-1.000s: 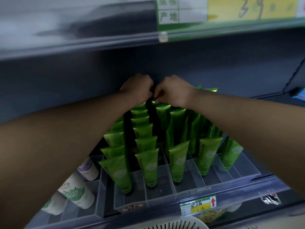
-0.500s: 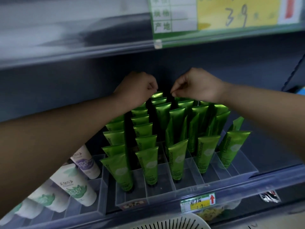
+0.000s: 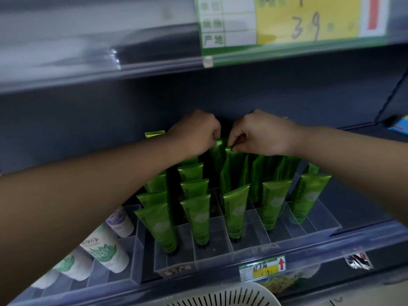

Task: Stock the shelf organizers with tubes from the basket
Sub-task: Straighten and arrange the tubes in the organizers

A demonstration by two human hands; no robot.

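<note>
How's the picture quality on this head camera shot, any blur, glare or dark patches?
Head view: dim, with deep shadow on the shelf's back wall; glare streaks on the upper shelf's clear strip; the yellow price tag is blurred; the front green tubes are sharp enough to read.

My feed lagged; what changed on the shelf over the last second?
The right hand swung back left beside the left hand; both now pinch the crimped top of a rear green tube. The front green tubes, white tubes and basket stayed put.
</note>
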